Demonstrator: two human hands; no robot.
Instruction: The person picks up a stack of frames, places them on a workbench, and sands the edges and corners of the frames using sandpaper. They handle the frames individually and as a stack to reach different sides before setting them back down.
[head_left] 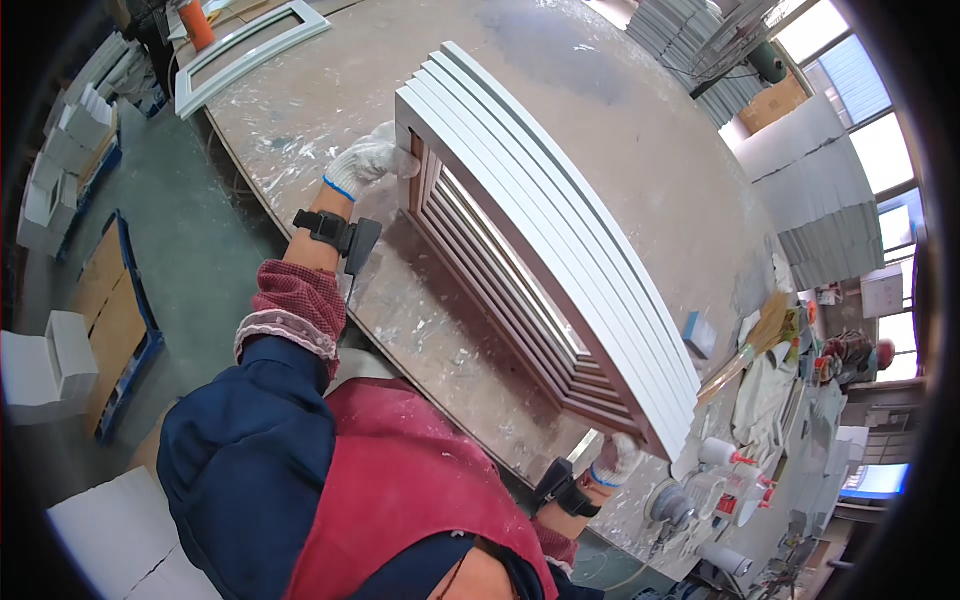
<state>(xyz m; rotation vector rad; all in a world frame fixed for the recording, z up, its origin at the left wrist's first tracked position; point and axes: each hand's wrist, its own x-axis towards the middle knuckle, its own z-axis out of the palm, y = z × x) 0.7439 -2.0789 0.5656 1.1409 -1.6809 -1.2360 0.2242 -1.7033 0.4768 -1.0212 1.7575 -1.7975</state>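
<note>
A bundle of several white rectangular frames [545,230] stands on its long edges on the worktable [640,130], side by side and tilted a little. Through their openings the inner edges look brownish in the shade. My left hand [365,160], in a white knitted glove with a blue cuff edge, is closed round the far left end of the bundle. At the near right end my right hand [617,460], gloved the same way, grips the lower corner; its fingers are partly hidden by the frames. Both wrists wear black strapped devices.
Another white frame [250,55] lies at the table's far left beside an orange container [197,25]. To the right are a blue-and-white block [700,335], a straw brush [770,325], red-tipped bottles [722,452] and a round power tool [672,503]. A pallet [120,325] stands on the left floor.
</note>
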